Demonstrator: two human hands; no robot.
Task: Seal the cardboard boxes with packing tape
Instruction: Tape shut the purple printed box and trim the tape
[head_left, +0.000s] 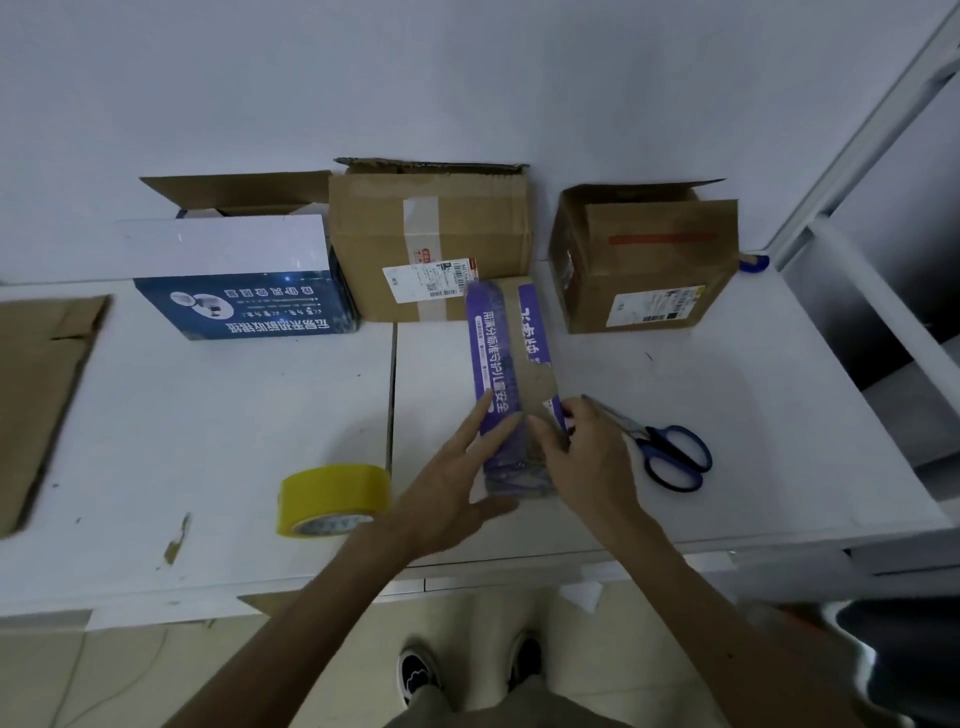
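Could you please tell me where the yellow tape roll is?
Head view: the yellow tape roll sits on the table, just left of the left hand.

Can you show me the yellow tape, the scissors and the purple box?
yellow tape (332, 488), head view: outer yellow side
scissors (648, 442), head view: blue handle
purple box (488, 358), head view: printed purple top

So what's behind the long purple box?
A brown taped box stands right behind the purple box, against the wall. The purple box's far end covers its lower right front; whether they touch is unclear.
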